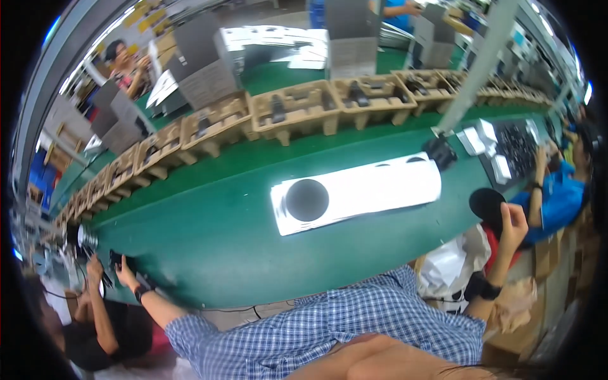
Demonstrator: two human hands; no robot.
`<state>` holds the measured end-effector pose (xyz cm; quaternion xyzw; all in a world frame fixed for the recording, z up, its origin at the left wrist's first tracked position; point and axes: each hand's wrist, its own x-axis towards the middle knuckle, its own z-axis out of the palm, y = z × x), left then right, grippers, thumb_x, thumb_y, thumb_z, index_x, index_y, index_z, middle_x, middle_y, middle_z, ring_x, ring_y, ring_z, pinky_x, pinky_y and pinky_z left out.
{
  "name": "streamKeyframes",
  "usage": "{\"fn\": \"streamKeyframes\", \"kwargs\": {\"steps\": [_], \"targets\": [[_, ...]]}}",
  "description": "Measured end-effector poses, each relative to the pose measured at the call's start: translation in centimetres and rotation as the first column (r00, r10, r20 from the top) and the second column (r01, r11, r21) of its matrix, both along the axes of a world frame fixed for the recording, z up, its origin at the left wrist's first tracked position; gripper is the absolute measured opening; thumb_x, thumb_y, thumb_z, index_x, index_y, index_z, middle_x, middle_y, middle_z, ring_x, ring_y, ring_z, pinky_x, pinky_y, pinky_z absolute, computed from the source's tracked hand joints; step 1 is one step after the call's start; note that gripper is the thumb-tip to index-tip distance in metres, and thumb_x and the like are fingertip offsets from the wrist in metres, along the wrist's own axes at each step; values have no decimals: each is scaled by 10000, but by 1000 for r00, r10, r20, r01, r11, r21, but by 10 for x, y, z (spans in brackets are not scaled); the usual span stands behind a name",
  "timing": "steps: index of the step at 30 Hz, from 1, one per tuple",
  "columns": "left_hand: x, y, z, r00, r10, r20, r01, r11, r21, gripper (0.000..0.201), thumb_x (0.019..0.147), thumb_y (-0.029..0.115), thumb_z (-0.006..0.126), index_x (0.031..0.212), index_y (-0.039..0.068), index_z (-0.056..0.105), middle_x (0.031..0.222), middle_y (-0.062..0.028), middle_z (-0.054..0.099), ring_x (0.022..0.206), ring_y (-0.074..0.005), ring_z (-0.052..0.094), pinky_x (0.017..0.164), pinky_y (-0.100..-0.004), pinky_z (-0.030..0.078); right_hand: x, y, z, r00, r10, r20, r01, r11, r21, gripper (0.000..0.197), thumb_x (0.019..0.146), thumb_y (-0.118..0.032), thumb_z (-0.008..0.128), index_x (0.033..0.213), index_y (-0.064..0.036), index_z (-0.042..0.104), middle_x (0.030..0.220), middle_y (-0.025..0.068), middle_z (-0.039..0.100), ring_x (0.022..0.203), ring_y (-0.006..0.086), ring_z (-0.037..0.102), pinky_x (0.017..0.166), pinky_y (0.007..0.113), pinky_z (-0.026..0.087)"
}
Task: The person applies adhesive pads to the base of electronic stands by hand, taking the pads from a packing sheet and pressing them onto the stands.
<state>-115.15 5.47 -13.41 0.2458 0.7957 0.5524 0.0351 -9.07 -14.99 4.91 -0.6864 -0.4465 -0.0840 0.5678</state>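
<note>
Brown trays (299, 127) line a green bench (215, 259); right fingers (506, 211) pinch a black disc (486, 204); left fingers (124, 266), cannot tell

The dark object (115, 259) at the left hand (127, 277) appeared blurred. The right hand (514, 226) concealed a portion of the black disc (486, 204).

Left hand (126, 273) stretched far sideways; right hand (514, 221) raised, pinching.

Held disc (487, 204) matt; sheets (380, 190) smooth paper; trays (296, 126) matt cardboard.
</note>
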Motion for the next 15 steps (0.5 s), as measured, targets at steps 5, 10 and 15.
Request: {"fn": "streamKeyframes", "kwargs": {"steps": [5, 10, 15], "targets": [[81, 7, -2, 962, -255, 92, 257, 966, -8, 538, 740, 315, 784, 1090, -58, 621, 1012, -82, 655, 849, -154, 588, 774, -264, 463, -16, 13, -16, 990, 123, -74, -125, 992, -26, 74, 803, 2, 693, 793, 15, 620, 770, 14, 544, 700, 75, 494, 639, 187, 369], [190, -7, 20, 932, -349, -95, 355, 933, 54, 464, 771, 273, 764, 1062, -60, 624, 972, -72, 661, 833, -146, 588, 768, -259, 464, -49, 87, -4, 916, 398, -39, -400, 916, -35, 86, 756, 23, 710, 783, 23, 628, 770, 39, 557, 726, 123, 520, 686, 225, 400], [348, -11, 67, 728, -661, -181, 606, 745, -280, 577, 724, 246, 785, 1163, -58, 565, 1139, -182, 613, 1068, -256, 578, 944, -326, 424, -92, 157, -1, 725, 686, -59, -685, 727, 45, 106, 723, 37, 732, 766, 13, 638, 729, 48, 581, 736, 148, 514, 662, 247, 385]]}}
